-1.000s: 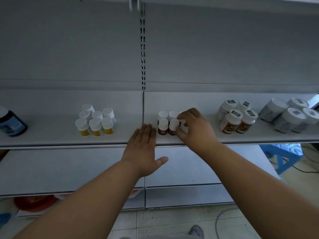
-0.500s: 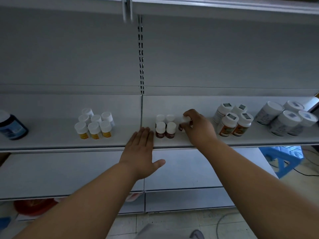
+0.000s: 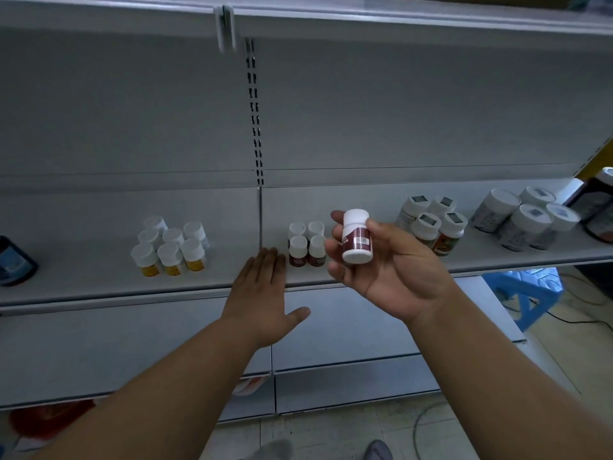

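Holding the bottle (image 3: 356, 236) in our right hand (image 3: 391, 273) with fingers and thumb curled round it, we have it lifted just above the shelf (image 3: 99, 287). Our left hand (image 3: 262, 293) lies flat at the front edge, fingers straight. The grip looks loose, and a slip could topple the four bottles (image 3: 306, 244) between our hands. Grey metal shelving, pale floor (image 3: 331, 433), and a blue stool (image 3: 524, 290) beyond our right wrist.
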A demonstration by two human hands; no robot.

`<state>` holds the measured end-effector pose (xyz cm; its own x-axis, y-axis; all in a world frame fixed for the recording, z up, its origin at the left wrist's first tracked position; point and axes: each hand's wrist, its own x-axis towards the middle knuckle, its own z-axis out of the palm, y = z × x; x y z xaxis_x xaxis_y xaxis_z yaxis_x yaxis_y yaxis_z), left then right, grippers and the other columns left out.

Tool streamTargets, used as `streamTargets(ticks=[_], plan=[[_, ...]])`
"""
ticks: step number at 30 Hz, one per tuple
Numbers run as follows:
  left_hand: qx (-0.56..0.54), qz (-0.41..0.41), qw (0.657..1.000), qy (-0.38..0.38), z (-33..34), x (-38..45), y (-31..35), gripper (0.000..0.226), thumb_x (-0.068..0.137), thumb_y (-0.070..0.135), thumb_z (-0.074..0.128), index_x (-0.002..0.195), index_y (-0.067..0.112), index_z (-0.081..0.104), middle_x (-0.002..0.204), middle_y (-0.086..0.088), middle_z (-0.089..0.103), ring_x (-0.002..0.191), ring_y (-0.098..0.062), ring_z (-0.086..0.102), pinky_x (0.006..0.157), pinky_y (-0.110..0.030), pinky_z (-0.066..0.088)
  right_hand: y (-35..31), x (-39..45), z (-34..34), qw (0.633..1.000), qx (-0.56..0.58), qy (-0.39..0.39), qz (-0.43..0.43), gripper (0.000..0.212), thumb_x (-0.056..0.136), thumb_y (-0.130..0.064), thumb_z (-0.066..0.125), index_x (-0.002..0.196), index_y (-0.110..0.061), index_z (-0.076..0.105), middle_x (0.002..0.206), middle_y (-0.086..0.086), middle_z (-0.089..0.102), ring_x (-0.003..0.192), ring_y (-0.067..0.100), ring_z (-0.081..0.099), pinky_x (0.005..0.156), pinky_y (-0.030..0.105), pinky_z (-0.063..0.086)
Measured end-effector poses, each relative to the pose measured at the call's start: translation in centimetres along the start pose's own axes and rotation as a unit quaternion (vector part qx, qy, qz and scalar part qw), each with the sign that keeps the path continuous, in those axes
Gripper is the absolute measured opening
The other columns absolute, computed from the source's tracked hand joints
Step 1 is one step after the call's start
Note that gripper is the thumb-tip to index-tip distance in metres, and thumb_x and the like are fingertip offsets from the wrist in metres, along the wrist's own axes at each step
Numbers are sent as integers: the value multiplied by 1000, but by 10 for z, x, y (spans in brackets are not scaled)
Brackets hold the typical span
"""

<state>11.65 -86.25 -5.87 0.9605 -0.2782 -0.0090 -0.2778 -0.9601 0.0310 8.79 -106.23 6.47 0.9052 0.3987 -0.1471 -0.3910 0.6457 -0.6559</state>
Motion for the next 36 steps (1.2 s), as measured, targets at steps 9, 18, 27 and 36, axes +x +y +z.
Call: streamTargets(ticks=[9,18,27,36], plan=[[1,0,1000,3,-2,-1,1,105,87,79,29,156,10,-8,165,-10,-13,152,-24,-14,120,-37,-14,2,-6,-1,998,32,-52,12,53,62,-14,89,104,-5,58,96,17,63,72,21,60,57,27,51],[-24,-3,1000,11,1,-1,1,104,87,79,31,157,12,-9,165,-8,-12,152,-23,-15,121,-38,-12,3,-7,12,996,-68,24,48,40,88,-26,43,114,1,58,85,13,58,73,24,58,61,31,46],[-19,-3,1000,16,1,-1,1,104,88,79,30,157,12,-9,165,-8,-12,152,-23,-14,117,-36,-17,4,-7,14,994,-89,37,60,44,86,-22,43,120,3,56,92,14,60,76,21,54,64,29,43],[-29,0,999,21,2,0,1,104,87,79,32,157,12,-8,166,-8,-10,152,-23,-13,121,-37,-13,7,-10,16,993,-103,20,45,31,83,-16,56,111,-3,56,91,18,62,77,28,61,58,30,47]])
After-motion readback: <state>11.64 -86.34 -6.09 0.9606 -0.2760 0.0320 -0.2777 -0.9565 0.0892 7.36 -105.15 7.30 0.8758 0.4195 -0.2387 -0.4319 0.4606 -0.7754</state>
